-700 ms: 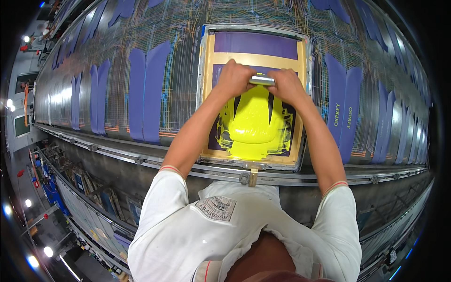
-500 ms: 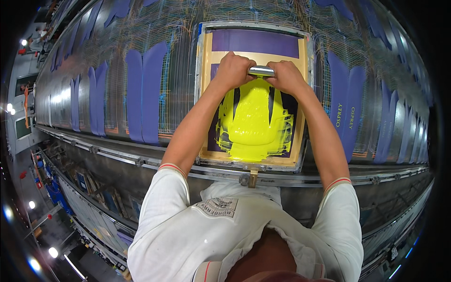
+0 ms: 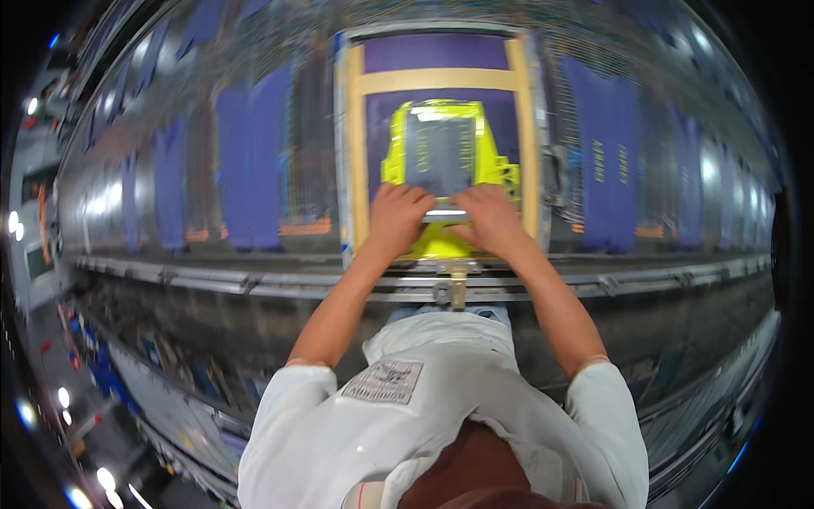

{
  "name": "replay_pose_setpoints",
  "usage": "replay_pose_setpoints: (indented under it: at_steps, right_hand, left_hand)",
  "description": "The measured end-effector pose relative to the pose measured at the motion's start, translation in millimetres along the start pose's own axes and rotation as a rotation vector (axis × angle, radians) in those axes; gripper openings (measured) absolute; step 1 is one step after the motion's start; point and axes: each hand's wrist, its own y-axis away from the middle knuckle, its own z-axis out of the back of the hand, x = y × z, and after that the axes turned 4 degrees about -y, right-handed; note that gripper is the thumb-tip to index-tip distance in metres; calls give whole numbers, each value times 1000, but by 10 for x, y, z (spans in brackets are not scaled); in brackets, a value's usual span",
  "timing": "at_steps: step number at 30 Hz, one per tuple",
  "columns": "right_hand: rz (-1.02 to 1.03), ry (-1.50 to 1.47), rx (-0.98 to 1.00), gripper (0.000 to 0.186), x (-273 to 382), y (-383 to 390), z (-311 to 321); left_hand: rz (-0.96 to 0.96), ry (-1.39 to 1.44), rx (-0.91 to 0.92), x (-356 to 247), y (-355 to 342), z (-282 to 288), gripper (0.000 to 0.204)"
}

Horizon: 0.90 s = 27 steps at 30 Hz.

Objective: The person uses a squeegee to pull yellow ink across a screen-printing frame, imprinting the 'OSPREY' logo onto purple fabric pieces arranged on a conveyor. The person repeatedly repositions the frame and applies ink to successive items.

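Observation:
Both of my hands grip one squeegee (image 3: 443, 215), a metal-topped bar lying crosswise near the front of a framed printing screen (image 3: 524, 102). My left hand (image 3: 398, 219) is closed round its left end, and my right hand (image 3: 489, 214) round its right end. Bright yellow-green ink (image 3: 397, 136) borders the strip of mesh beyond the squeegee, where the layer looks thin and dark lettering shows. More ink (image 3: 443, 243) lies on the near side, below the bar. Tan tape (image 3: 437, 80) runs along the screen's edges and across its far part.
Purple cut pieces (image 3: 253, 161) lie on the long metal table to the left. More purple pieces (image 3: 606, 161) with yellowish lettering lie to the right. A metal rail (image 3: 212, 278) runs along the near edge, with a brass-coloured clamp (image 3: 459, 290) in front of the screen.
Both hands have drawn the squeegee from the screen's far part toward me. The thick ink along its path has been scraped thin, showing the lettering.

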Motion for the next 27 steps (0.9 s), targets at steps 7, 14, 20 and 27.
replay_pose_setpoints:
  at_steps: [7,14,20,27]
  right_hand:
    - [-297,130,-707,38,-635,97,451]
    - [-741,-284,-601,34,-1260,127,502]
    - [-625,-628,-629,35,-1375,169,556]
    - [-584,-904,-552,40,-1453,226,654]
  left_hand:
    - [41,-124,98,-32,-171,81,35]
    - [66,-129,229,-114,-294,156,37]
    - [96,-144,346,-159,-373,205,42]
    - [77,-179,413,-178,-492,217,43]
